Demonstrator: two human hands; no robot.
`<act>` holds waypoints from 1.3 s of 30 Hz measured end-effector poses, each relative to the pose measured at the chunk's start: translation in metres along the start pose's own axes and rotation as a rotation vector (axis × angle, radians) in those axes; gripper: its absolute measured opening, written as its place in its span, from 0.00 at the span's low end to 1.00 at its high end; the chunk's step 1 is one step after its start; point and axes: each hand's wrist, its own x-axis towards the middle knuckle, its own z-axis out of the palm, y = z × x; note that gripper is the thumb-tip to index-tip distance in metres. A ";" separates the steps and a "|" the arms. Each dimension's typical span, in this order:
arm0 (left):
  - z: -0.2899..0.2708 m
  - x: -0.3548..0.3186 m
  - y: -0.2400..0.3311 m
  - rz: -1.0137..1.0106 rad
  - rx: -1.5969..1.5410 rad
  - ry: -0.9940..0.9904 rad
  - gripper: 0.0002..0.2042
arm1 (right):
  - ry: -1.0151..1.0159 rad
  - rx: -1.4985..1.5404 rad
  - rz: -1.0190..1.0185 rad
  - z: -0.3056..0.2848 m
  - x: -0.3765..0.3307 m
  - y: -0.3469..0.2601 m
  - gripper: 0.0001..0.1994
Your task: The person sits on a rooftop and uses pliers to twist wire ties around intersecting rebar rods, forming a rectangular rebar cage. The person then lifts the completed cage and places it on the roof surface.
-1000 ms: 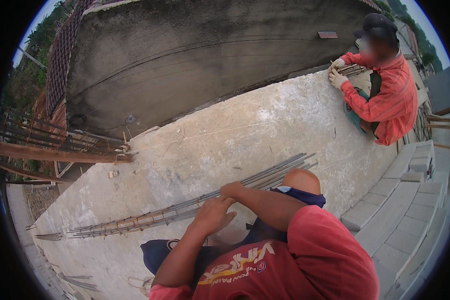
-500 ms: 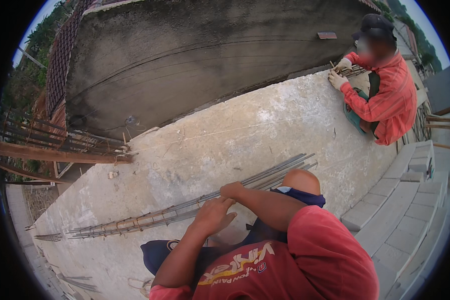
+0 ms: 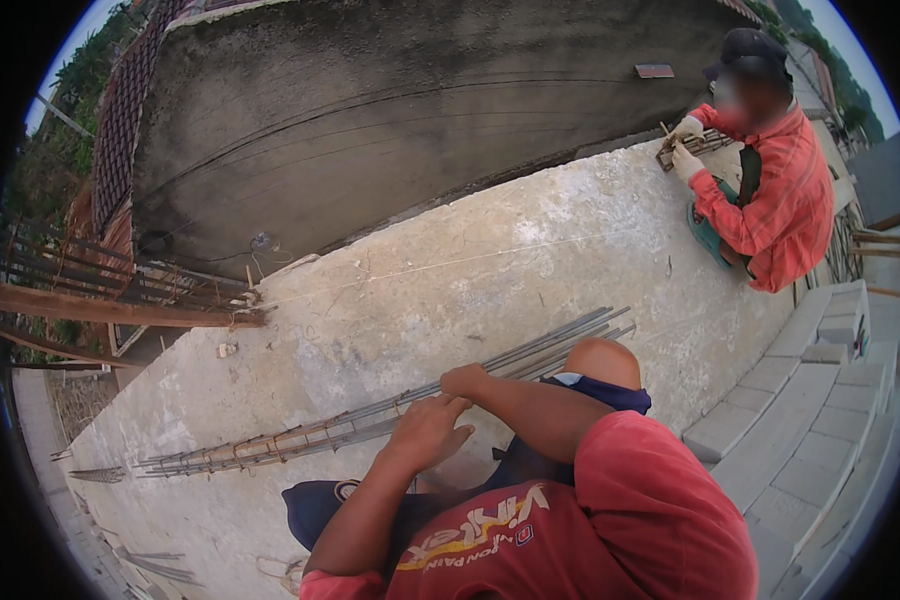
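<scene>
A long rebar cage point(image 3: 300, 438) of thin steel bars tied with stirrups lies diagonally across the concrete slab point(image 3: 530, 270). My right hand point(image 3: 465, 381) is closed in a fist on the bars near the cage's middle, its forearm crossing in from the right. Just below it, my left hand point(image 3: 428, 436) rests against the cage with its back toward me and its fingers loosely bent; whether it grips anything is hidden. My bent knee point(image 3: 602, 362) rises beside the loose bar ends point(image 3: 580, 328).
Another person in an orange shirt point(image 3: 770, 200) crouches at the slab's far right corner, gloved hands on a small rebar piece point(image 3: 685, 148). Grey concrete blocks point(image 3: 810, 400) line the right edge. Wooden poles and rebar point(image 3: 120, 300) jut out at left. A plastered wall point(image 3: 390, 120) runs behind.
</scene>
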 end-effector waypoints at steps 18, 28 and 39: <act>-0.001 0.002 0.000 -0.001 0.007 -0.009 0.19 | -0.007 0.014 0.012 -0.001 -0.001 -0.001 0.17; 0.001 0.003 0.000 -0.006 0.010 -0.022 0.19 | 0.011 0.016 0.003 0.002 0.001 0.001 0.17; 0.004 0.000 -0.001 0.021 -0.004 0.000 0.19 | 0.086 -0.007 -0.016 0.000 -0.006 0.000 0.15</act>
